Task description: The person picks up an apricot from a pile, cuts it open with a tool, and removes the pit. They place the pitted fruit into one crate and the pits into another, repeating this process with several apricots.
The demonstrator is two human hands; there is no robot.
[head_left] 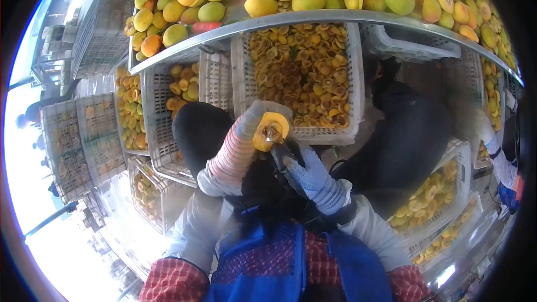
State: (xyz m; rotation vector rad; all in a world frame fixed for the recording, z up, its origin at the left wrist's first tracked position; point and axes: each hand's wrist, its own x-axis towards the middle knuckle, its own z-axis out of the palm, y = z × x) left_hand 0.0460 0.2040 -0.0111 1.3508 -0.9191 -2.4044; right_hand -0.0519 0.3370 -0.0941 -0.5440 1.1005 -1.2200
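A yellow-orange fruit [261, 137], with its cut flesh facing up, is gripped in my left hand [267, 111], which wears a light glove and a striped sleeve. My right hand [305, 172], in a blue-grey glove, is closed around a dark tool whose metal tip [272, 133] touches the middle of the fruit. Both hands meet above my lap. Just beyond them a white crate [353, 78] holds fruit halves and pieces.
A metal-edged table [240, 23] heaped with whole and cut fruit spans the top. Crates of fruit stand at left [158, 134] and lower right [464, 170]. My knees flank the middle crate. At the far right is another person's gloved arm [498, 154].
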